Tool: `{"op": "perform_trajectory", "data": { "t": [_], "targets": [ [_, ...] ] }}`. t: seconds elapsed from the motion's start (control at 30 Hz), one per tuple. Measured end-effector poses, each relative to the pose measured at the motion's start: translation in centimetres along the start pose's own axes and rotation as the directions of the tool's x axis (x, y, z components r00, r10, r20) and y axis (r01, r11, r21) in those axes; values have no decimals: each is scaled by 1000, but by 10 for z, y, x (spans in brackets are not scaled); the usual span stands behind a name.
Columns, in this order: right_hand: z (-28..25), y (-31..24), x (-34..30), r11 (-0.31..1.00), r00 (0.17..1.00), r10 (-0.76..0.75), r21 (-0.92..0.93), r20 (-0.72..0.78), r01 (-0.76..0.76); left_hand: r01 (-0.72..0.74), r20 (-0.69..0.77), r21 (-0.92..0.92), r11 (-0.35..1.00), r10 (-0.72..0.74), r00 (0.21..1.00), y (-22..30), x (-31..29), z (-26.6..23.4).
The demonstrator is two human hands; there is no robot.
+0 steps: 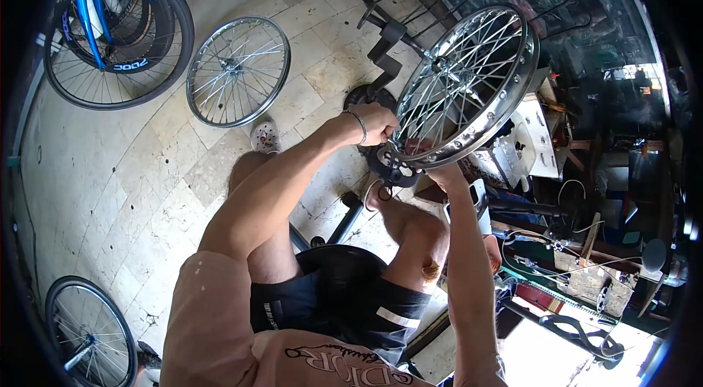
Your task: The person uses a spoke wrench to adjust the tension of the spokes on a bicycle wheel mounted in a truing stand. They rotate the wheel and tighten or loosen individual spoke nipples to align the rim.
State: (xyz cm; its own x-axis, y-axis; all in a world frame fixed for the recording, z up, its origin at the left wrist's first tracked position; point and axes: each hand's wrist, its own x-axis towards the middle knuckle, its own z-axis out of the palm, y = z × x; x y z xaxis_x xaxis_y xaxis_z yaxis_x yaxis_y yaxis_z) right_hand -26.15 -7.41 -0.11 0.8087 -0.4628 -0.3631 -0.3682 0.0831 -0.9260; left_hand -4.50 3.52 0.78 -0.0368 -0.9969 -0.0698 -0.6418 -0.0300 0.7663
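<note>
A silver bicycle wheel [489, 125] with many spokes sits tilted on a dark metal stand [384, 57], right of centre. My left hand [376, 123] is closed at the wheel's near left edge, by the rim and spokes. Whatever its fingertips pinch is too small to make out. Below the rim's near edge, my right hand [444, 176] is wrapped round the rim, its fingers partly visible through the spokes and partly hidden. A round black part of the stand [393, 169] lies just under the hands.
Another spoked wheel [239, 72] lies on the tiled floor, beside a blue bicycle [86, 13] and a tyred wheel. One more wheel [91, 336] is at lower left. A cluttered bench [597, 270] with cables and tools stands on the right. I sit on a black stool [340, 266].
</note>
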Motion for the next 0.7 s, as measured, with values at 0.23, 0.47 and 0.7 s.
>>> {"op": "perform_trajectory", "data": {
  "t": [0.23,0.47,0.7],
  "targets": [
    [-6,14,14,986,996,16,-166,83,-2,178,-103,109,978,-167,981,32,-11,32],
    [0,7,13,977,994,113,-182,-4,-111,300,-65,1,954,-299,952,72,-12,7],
    [-4,-22,-1,995,993,78,50,89,-83,11,47,-25,1000,-10,999,11,15,-5]
  ]
}}
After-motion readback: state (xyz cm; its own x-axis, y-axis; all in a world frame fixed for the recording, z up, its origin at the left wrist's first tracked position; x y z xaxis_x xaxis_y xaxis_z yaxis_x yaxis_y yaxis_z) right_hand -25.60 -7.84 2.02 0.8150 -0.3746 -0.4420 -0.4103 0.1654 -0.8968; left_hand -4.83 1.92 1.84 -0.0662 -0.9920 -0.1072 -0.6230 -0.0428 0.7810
